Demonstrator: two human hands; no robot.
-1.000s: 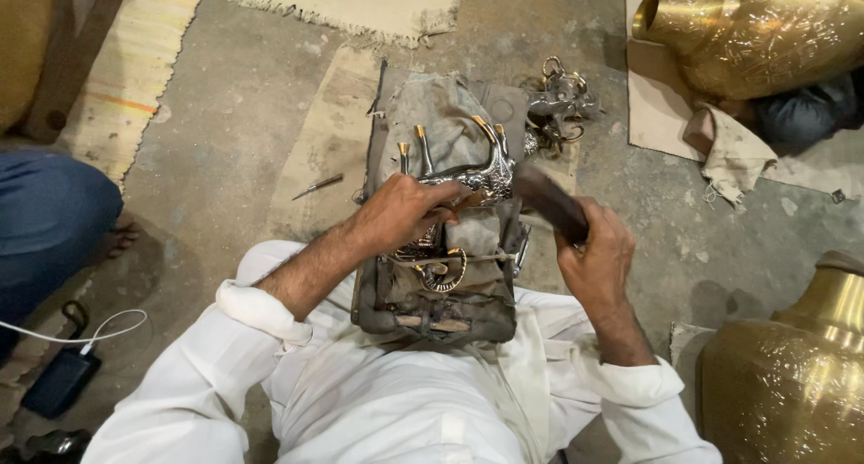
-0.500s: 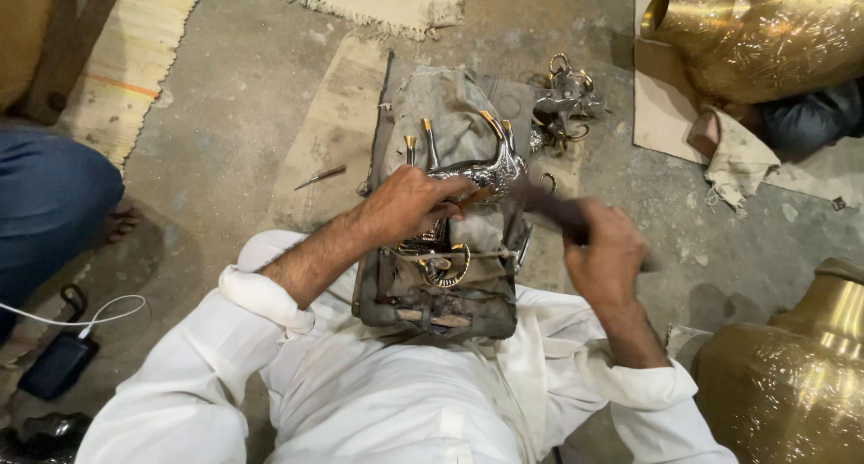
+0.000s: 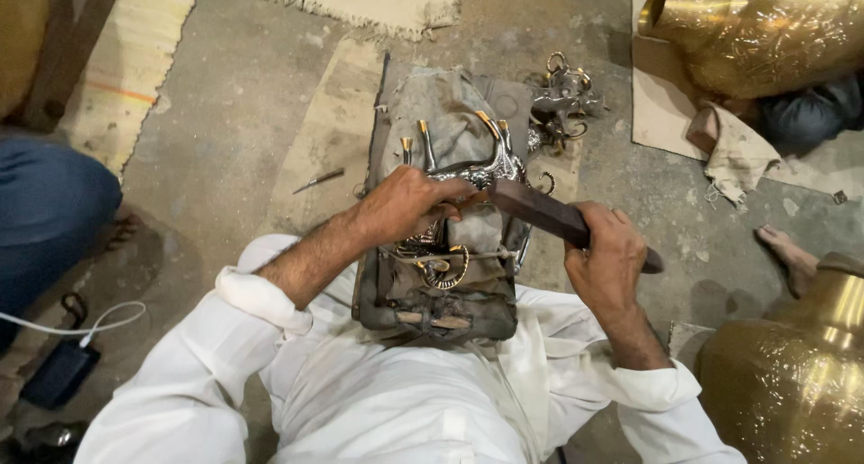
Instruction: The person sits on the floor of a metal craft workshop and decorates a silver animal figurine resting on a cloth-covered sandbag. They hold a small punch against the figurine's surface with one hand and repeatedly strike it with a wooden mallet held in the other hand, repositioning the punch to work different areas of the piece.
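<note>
Your left hand [image 3: 409, 203] pins the silver metal ornament [image 3: 481, 169] on the padded work block [image 3: 450, 284] betw. your knees; right hand [image 3: 607, 257] is wrapped tight on the dark wooden mallet [image 3: 549, 216]. Keep the ornament flat w/ fingers clear of the mallet's end, and use short, controlled strokes.

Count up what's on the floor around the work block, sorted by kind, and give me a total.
Large brass vessels: 2, one top right, one bottom right
Piles of silver metal fittings: 1
Crumpled cloths: 1
Small thin tools: 1
Dark flat devices with a white cable: 1
Total: 6
</note>
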